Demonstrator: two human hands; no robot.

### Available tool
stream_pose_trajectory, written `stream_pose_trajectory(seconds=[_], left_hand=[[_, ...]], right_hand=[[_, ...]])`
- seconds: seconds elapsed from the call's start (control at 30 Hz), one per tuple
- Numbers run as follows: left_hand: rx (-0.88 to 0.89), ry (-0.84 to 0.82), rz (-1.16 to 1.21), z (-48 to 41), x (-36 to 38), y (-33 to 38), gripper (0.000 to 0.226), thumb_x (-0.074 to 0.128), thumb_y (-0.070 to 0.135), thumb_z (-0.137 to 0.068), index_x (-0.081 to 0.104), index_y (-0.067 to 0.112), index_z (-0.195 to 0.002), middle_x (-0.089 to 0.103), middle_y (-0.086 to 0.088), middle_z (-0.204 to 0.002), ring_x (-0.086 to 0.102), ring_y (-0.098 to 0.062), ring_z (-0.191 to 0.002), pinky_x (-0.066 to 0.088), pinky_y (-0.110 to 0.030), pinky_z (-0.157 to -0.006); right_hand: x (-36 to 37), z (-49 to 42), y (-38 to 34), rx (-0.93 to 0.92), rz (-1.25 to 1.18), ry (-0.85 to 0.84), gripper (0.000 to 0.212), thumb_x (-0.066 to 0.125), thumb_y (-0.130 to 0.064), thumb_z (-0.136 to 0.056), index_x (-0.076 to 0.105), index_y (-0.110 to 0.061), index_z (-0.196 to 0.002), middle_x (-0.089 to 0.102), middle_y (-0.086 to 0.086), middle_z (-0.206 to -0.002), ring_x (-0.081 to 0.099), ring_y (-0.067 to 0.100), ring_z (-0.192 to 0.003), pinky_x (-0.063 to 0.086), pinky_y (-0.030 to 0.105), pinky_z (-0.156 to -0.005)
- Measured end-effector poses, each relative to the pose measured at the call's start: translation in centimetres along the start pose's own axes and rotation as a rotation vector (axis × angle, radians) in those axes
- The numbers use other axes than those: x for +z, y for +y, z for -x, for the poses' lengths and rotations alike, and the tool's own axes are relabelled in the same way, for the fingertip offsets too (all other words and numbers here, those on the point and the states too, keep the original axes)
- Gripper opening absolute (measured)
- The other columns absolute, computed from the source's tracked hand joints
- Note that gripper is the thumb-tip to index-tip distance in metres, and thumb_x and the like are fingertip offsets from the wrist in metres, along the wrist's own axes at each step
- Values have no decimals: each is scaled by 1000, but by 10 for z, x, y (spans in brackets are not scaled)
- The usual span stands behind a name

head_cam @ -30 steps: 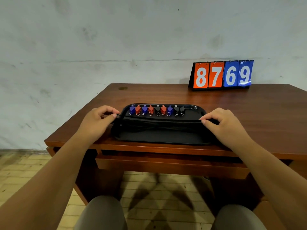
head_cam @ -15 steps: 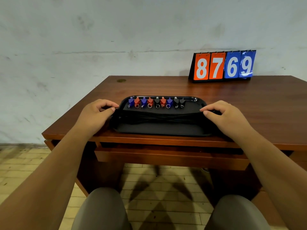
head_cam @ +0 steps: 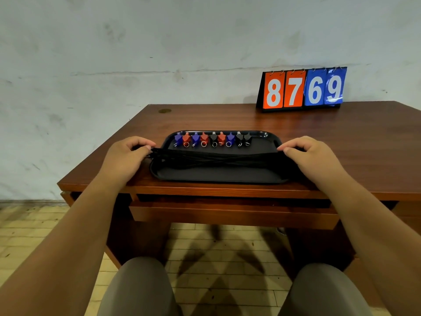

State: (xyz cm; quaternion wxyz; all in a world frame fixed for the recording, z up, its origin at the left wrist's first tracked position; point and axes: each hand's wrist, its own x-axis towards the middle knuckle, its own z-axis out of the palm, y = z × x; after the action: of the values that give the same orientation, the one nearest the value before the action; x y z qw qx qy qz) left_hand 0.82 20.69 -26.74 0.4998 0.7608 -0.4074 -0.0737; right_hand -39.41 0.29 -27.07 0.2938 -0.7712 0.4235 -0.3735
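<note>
Clock reference: read from the middle of the black tray [head_cam: 216,176], with 12 o'clock pointing away from the person.
Cords: the bundle of black cords [head_cam: 218,159] lies stretched from 9 to 3 o'clock across the middle of the tray, its ends reaching past both short rims.
Left hand: the left hand [head_cam: 124,159] sits at 9 o'clock, just off the tray's rim. Its fingers are curled and its thumb and fingertips pinch the left end of the cords.
Right hand: the right hand [head_cam: 312,156] is at 3 o'clock with its fingers bent, and its thumb and forefinger are closed on the right end of the cords.
Whistles: a row of blue, red and black whistles [head_cam: 213,139], each with a small metal ring, stands along the tray's 12 o'clock wall. It is near the cords but apart from them.
In the way: the whistle row is the nearest thing beyond the cords, and the tray floor at 6 o'clock is bare.
Desk: the brown wooden desk [head_cam: 341,137] carries the tray close to its near edge, and a shelf [head_cam: 227,213] hangs under that edge.
Scoreboard: a flip scoreboard [head_cam: 303,88] reading 8769, with two orange and two blue cards, stands at 1 o'clock against the wall, well apart from the tray.
Mark: a small round spot [head_cam: 164,110] lies on the desk at 11 o'clock.
Below: the person's knees [head_cam: 139,286] are at 6 o'clock, over a tiled floor [head_cam: 34,224].
</note>
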Motion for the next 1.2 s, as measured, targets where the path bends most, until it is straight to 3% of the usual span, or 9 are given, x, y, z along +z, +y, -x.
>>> stream_pose_trajectory(seconds=[0.17, 0.3, 0.37, 0.47, 0.6, 0.7, 0.77, 0.97, 1.2], left_hand=[[-34, 83, -7, 2, -1, 1, 19, 63, 29, -104, 80, 36, -103, 75, 14, -109, 67, -13, -101, 48, -29, -80], [-58, 141, 3, 8, 0, 7, 20, 61, 25, -105, 77, 36, -110, 73, 7, -106, 61, -14, -77, 47, -29, -65], [-51, 170, 23, 11, -1, 12, 22, 61, 23, -104, 76, 36, -113, 72, 6, -114, 62, -10, -81, 45, -27, -66], [-33, 210, 42, 19, -5, 20, 23, 61, 22, -103, 73, 35, -118, 66, 5, -126, 61, -4, -95, 43, -23, -71], [21, 206, 30, 35, -5, 26, 22, 61, 22, -104, 70, 35, -120, 62, 8, -129, 61, -11, -117, 51, -32, -97], [22, 211, 88, 49, -3, 33, 22, 63, 18, -103, 71, 34, -114, 68, 8, -115, 66, -13, -106, 47, -23, -82], [30, 206, 111, 61, 0, 40, 23, 62, 15, -104, 71, 34, -112, 70, 9, -109, 66, -7, -99, 44, -18, -74], [127, 86, 189, 104, 14, 55, 23, 63, 13, -106, 72, 33, -110, 71, 7, -102, 65, -8, -90, 47, -21, -75], [234, -237, 30, 146, 36, 47, 27, 66, 11, -103, 77, 35, -103, 74, 20, -97, 68, -3, -87, 55, -16, -75]], right_hand=[[1, 0, -1, 60, -45, 56, 20, 63, -26, -105, 80, -37, -103, 67, -12, -119, 65, 8, -97, 50, 24, -78], [0, 0, -7, 84, -64, 64, 19, 62, -23, -106, 78, -33, -107, 64, -8, -120, 68, 13, -94, 55, 28, -78], [-2, 0, -10, 94, -95, 84, 19, 62, -21, -106, 78, -33, -107, 63, -6, -122, 68, 13, -96, 59, 32, -83], [-5, 4, -18, 97, -91, 120, 21, 60, -19, -105, 76, -32, -112, 62, -4, -125, 62, 6, -99, 49, 23, -76], [-6, 17, -28, 96, -87, 151, 21, 59, -18, -106, 72, -31, -115, 62, -5, -124, 60, 2, -95, 41, 17, -70], [-4, 32, -37, 52, -135, 185, 23, 61, -16, -104, 71, -36, -104, 66, -9, -115, 61, 1, -97, 42, 11, -71], [-2, 42, -43, 14, -140, 204, 24, 62, -15, -103, 72, -38, -103, 67, -12, -112, 63, 2, -98, 46, 15, -76], [9, 73, -52, -112, -163, 200, 28, 62, -11, -102, 73, -37, -101, 66, -10, -104, 62, 9, -93, 53, 23, -81], [31, 123, -50, -225, -142, 60, 26, 62, -8, -105, 72, -32, -102, 63, -7, -89, 59, 6, -73, 48, 14, -65]])
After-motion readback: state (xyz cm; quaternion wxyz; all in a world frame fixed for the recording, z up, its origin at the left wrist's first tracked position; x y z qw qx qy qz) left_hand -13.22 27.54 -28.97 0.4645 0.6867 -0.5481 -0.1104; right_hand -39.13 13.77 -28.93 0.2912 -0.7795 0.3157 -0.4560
